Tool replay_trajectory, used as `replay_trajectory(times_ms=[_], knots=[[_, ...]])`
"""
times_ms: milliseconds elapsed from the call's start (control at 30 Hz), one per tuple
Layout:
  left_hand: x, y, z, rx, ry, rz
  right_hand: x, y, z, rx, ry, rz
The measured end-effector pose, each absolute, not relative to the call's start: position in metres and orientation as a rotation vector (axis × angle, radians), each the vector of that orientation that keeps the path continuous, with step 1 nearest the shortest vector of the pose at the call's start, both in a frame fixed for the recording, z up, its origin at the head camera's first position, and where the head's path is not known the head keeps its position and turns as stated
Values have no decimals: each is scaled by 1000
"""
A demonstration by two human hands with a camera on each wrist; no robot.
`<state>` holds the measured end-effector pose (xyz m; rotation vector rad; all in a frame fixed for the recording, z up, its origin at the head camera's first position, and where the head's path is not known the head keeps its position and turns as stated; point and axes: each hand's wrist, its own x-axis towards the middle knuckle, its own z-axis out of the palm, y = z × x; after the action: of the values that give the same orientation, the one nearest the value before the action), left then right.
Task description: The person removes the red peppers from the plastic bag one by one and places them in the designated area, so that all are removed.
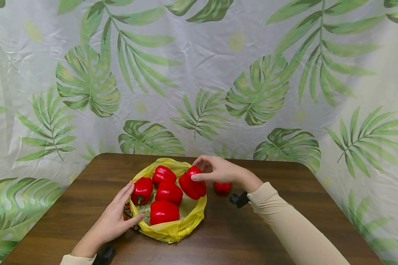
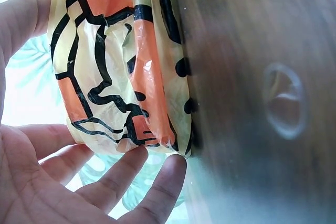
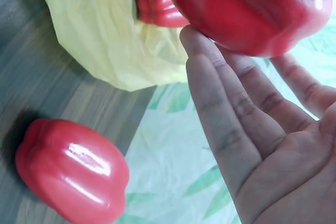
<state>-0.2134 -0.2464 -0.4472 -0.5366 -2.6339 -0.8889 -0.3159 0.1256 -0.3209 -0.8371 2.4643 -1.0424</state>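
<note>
A yellow plastic bag (image 1: 172,233) stands with its mouth wide and its rim rolled out; several red bell peppers (image 1: 168,193) lie inside. At its right rim, my right hand (image 1: 223,170) grips another red bell pepper (image 1: 189,187) between thumb and fingers, with the bag's rim behind and below it. My left hand (image 1: 114,217) rests against the bag's left side, thumb near the rim and fingers extended. In the left wrist view those fingertips touch the bag's printed side (image 2: 115,72). One more bell pepper (image 3: 73,169) lies on the table, right of the bag.
The dark wooden table (image 1: 268,235) has its far edge just behind the bag. A sheet with a green leaf print (image 1: 199,66) hangs behind it. A black wrist device (image 1: 239,199) sits under the right wrist, near the loose pepper.
</note>
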Motion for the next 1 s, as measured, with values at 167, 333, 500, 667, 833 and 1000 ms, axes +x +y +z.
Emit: replay_trajectory(times_ms=[167, 333, 500, 667, 833, 1000], knots=[[-213, -246, -447, -539, -2632, -883, -317, 134, -321, -815, 2529, -1019], [-214, -246, -447, -539, -2633, -875, -318, 142, -321, -805, 2536, -1029], [-214, -246, -448, -535, -2638, -884, -320, 153, -323, -795, 2543, -1046], [-213, -247, -448, -533, -2640, -897, -323, 165, -325, -793, 2555, -1067], [-213, -247, -448, -530, -2639, -890, -326, 178, -326, -787, 2533, -1125], [-213, -246, -447, -529, -2639, -881, -330, 191, -329, -765, 2516, -1177]])
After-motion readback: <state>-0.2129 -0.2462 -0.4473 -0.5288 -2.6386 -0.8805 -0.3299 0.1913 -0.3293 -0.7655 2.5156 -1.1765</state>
